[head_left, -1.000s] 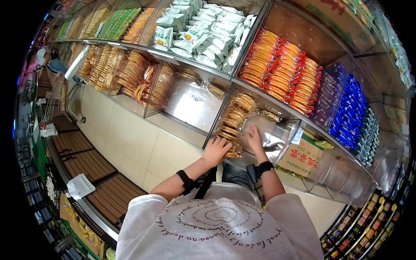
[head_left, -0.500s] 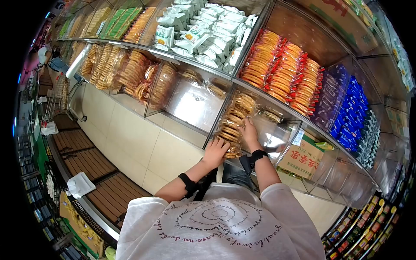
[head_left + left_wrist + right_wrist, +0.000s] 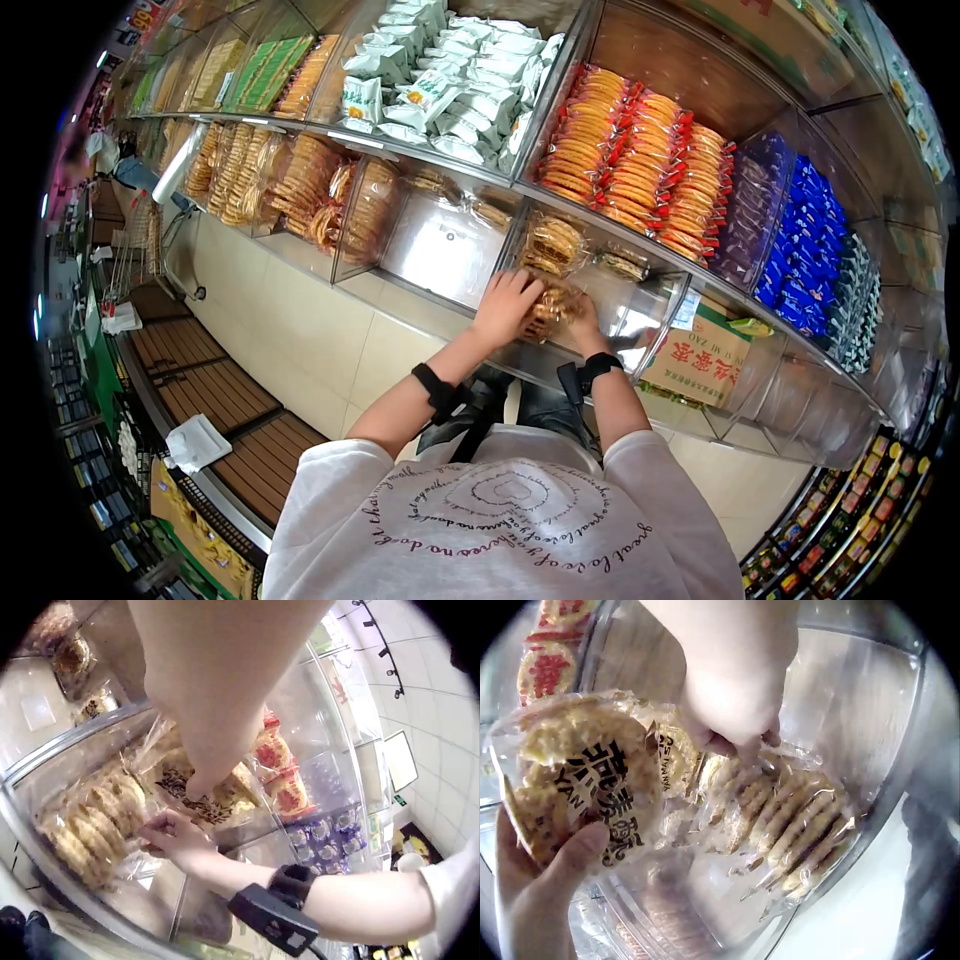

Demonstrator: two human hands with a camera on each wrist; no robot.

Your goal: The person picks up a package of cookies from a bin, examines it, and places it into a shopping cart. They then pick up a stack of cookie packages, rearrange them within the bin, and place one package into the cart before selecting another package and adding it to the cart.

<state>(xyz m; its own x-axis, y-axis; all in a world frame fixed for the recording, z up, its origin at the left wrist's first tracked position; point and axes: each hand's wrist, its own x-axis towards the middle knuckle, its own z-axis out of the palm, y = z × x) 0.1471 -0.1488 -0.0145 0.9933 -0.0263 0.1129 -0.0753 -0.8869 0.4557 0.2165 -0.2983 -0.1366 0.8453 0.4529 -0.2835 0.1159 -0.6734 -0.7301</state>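
Observation:
My left hand (image 3: 505,308) grips a clear packet of round crackers (image 3: 589,780), its thumb across the dark printed lettering in the right wrist view. Close on its right, my right hand (image 3: 585,322) has its fingers curled at the wrapping of a row of packed crackers (image 3: 787,825). In the left wrist view the fingertips of that right hand (image 3: 180,840) pinch the plastic beside the row (image 3: 94,825). More packets (image 3: 555,243) lie at the back of the same clear bin, behind both hands.
Flat packets (image 3: 622,262) lie at the bin's back right. Clear dividers (image 3: 507,235) separate it from the left bin. Behind stand red-edged crackers (image 3: 640,165), pale green packets (image 3: 470,85) and blue packets (image 3: 808,245). A printed carton (image 3: 695,360) sits to the right.
My left hand has moved up and right from the row's near end, now with a packet in its grip. The right hand has come slightly lower and the near crackers have shifted.

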